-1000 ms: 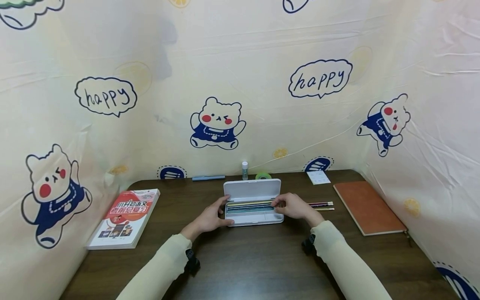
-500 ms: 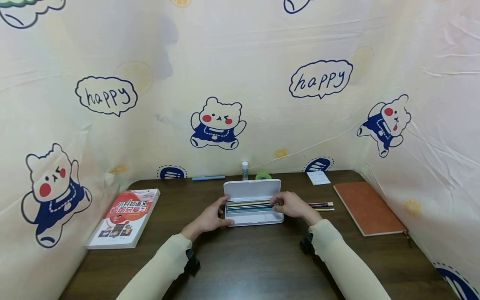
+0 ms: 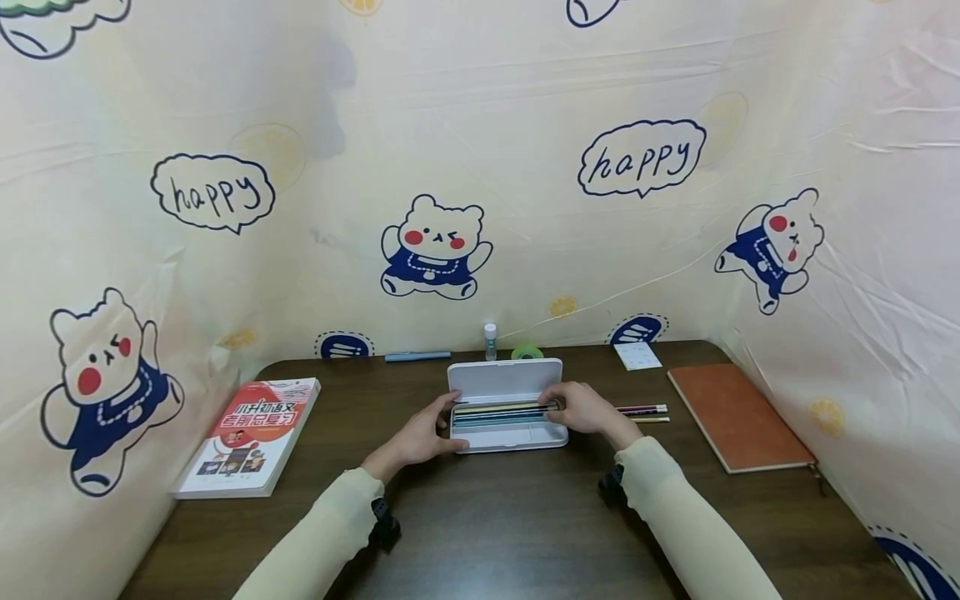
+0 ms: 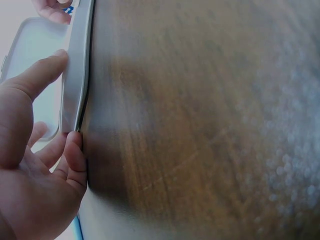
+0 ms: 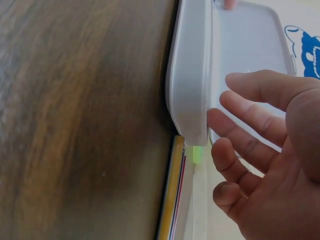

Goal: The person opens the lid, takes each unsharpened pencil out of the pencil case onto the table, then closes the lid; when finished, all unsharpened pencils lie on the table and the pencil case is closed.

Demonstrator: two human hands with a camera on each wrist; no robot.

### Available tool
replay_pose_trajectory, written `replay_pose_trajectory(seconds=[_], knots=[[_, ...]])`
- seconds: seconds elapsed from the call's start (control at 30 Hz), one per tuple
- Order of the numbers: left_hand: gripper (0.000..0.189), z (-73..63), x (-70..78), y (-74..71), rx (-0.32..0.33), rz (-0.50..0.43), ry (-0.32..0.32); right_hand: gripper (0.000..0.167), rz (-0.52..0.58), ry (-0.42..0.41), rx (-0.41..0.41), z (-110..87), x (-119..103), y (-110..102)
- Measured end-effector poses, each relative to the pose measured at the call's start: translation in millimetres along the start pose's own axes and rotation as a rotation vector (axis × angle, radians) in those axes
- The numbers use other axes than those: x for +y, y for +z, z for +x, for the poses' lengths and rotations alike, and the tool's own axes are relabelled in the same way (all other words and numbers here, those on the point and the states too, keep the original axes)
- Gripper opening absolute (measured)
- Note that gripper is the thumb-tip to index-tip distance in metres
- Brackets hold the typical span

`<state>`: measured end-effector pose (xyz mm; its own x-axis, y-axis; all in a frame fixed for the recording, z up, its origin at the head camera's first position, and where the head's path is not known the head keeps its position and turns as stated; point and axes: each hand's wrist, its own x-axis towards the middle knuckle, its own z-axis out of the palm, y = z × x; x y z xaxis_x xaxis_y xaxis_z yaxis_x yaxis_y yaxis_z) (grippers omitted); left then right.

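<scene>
A white pencil case [image 3: 498,442] lies on the table with its lid [image 3: 504,381] raised at the back. Several pencils [image 3: 498,413] lie lengthwise inside it. My left hand [image 3: 416,435] grips the case's left end, thumb on the front rim and fingers around the end, as the left wrist view shows of the case wall [image 4: 76,75]. Over the case's right end is my right hand [image 3: 591,410], fingertips at the pencils' ends in the head view. Its fingers [image 5: 245,135] are loosely bent in the right wrist view, with nothing visible between them and the thumb.
More pencils [image 3: 651,409] lie just right of the case. A glue stick [image 3: 491,343], green tape roll [image 3: 527,352] and blue pen [image 3: 417,357] sit behind it. A red and white book [image 3: 251,433] is at left; a brown notebook [image 3: 738,415] and paper slip [image 3: 637,356] at right.
My right hand has shifted slightly left and back over the pencils in the case. The left hand and the case have stayed in place.
</scene>
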<state>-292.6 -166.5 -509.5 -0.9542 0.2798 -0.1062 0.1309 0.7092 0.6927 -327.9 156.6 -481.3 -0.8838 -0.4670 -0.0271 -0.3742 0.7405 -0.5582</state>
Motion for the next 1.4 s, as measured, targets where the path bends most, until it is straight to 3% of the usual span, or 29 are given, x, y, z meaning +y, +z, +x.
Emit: replay_pose_trajectory(seconds=[0.3, 0.53, 1.4], knots=[[0.092, 1.1, -1.8, -0.1, -0.004, 0.000, -0.001, 0.021, -0.010, 0.018, -0.044, 3.1, 1.3, 2.3], [0.092, 0.6, -2.3, -0.8, -0.008, 0.006, -0.001, 0.020, -0.019, -0.002, 0.000, 3.9, 1.7, 4.5], [0.091, 0.2, 0.5, -0.3, 0.004, 0.007, 0.005, 0.026, -0.056, -0.033, -0.051, 3.5, -6.7, 0.8]])
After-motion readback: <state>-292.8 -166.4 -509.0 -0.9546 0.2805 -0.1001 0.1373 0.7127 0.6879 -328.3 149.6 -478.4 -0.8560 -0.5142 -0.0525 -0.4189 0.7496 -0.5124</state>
